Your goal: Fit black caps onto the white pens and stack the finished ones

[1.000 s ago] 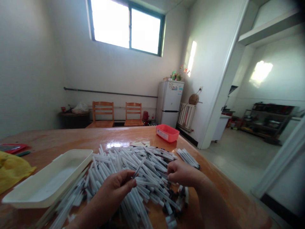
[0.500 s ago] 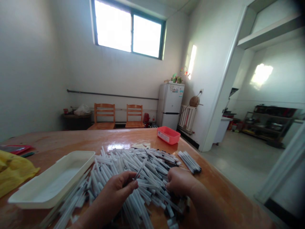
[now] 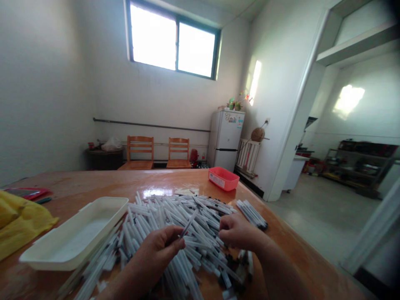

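Note:
A large loose heap of thin white plastic pen tubes [image 3: 200, 227] covers the middle of the orange wooden table [image 3: 93, 183]. My left hand [image 3: 159, 250] is at the heap's near edge, pinching one slim tube [image 3: 189, 223] that tilts up from my fingers. My right hand [image 3: 239, 233] rests curled on the heap's right side, among the tubes. Whatever its fingers may hold is hidden. To the left of the heap lies a long cream plastic tray [image 3: 103, 202], touched by tubes along its side.
A small bundle of pens [image 3: 251, 213] lies right of the heap. Dark pen parts are scattered near its lower right. A red plastic basket [image 3: 222, 178] stands at the far edge. A yellow bag [image 3: 18, 221] and a red folder [image 3: 28, 192] lie at the left.
The whole scene shifts slightly right and down in the view as my head moves. My left hand keeps the same tube, and my right hand stays at the heap.

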A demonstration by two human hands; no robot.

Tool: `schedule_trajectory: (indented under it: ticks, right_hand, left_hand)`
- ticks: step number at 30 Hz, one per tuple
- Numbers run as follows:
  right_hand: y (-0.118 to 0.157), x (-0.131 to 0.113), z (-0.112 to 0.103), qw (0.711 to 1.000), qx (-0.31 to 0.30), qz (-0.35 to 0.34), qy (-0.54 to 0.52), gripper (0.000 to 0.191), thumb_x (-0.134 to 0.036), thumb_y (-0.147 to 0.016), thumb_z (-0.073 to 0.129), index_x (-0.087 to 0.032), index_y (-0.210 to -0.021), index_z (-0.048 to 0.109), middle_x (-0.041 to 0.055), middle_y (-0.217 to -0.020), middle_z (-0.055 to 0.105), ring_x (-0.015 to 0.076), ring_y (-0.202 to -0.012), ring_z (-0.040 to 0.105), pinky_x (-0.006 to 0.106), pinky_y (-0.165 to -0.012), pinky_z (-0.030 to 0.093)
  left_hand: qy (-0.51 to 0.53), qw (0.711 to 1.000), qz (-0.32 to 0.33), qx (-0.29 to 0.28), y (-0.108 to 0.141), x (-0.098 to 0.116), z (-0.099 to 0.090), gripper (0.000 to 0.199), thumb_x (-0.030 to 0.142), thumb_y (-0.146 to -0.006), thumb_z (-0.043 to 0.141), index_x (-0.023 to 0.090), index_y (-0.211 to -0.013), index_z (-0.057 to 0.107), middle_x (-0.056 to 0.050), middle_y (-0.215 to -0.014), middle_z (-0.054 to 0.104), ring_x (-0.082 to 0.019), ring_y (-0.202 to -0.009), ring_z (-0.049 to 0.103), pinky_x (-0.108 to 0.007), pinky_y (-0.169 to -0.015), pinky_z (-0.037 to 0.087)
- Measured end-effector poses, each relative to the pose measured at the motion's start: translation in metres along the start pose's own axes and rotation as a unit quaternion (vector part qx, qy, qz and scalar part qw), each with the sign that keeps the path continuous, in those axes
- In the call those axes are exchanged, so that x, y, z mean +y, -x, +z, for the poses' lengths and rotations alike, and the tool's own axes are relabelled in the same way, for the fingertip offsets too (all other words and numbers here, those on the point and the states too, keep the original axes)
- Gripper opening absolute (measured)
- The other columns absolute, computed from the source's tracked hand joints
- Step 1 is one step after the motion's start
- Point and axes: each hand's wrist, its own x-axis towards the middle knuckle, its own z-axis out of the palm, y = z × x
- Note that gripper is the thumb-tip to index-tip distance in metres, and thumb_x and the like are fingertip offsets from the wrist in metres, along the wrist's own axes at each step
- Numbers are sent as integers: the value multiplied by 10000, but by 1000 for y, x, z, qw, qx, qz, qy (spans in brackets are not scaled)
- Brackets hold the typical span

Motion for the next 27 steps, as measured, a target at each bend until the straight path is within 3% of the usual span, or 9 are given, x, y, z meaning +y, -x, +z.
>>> schedule_trajectory:
  ticks: [2, 5, 10, 13, 17, 27]
  right_hand:
    - [1, -6, 0, 991, -12, -18, -134, 82, -202, -701, 589, -178, -766, 634, -7, -620, 662, 134, -526, 603, 208, -471, 405]
    - [4, -21, 3, 951, -33, -45, -305, 138, -270, -739, 646, -176, -828, 599, 4, -674, 698, 140, -530, 636, 221, -477, 465]
    - [4, -32, 11, 876, -13, -96, -472, 320, -391, -779, 734, -147, -940, 605, 84, -833, 748, 179, -649, 715, 264, -563, 538]
    - [3, -31, 12, 864, 24, -122, -488, 337, -420, -801, 740, -137, -952, 639, 80, -809, 741, 161, -614, 694, 251, -542, 521]
    - [4, -34, 12, 874, 58, -142, -460, 309, -421, -812, 741, -143, -934, 683, 57, -775, 727, 140, -602, 663, 241, -536, 502]
    - [5, -35, 14, 885, 57, -157, -434, 286, -415, -820, 733, -157, -942, 714, 41, -770, 709, 139, -603, 647, 248, -528, 505]
  left_hand:
    - [7, 1000, 6, -11, 0, 0, 1, 306, 364, -884, 606, 193, -1103, 732, -20, -918, 741, -202, -863, 624, -275, -786, 448]
    - [0, 1000, 16, -23, 1, 2, 2, 296, 346, -894, 581, 192, -1092, 738, -24, -917, 733, -204, -870, 621, -280, -794, 447]
    - [-26, 999, 22, -25, 4, 8, 4, 272, 348, -880, 590, 188, -1029, 751, -15, -863, 704, -189, -813, 585, -275, -766, 440]
    - [-34, 999, 17, -29, 4, 9, 5, 252, 339, -875, 596, 194, -1008, 753, -13, -861, 700, -192, -821, 585, -274, -761, 437]
    - [-40, 998, 18, -37, 3, 6, 5, 244, 307, -887, 575, 203, -1020, 752, -14, -882, 713, -199, -845, 605, -282, -779, 435]
    - [-51, 998, 23, -35, 2, 4, 6, 230, 341, -883, 569, 208, -933, 750, -11, -869, 709, -204, -835, 605, -279, -768, 449]
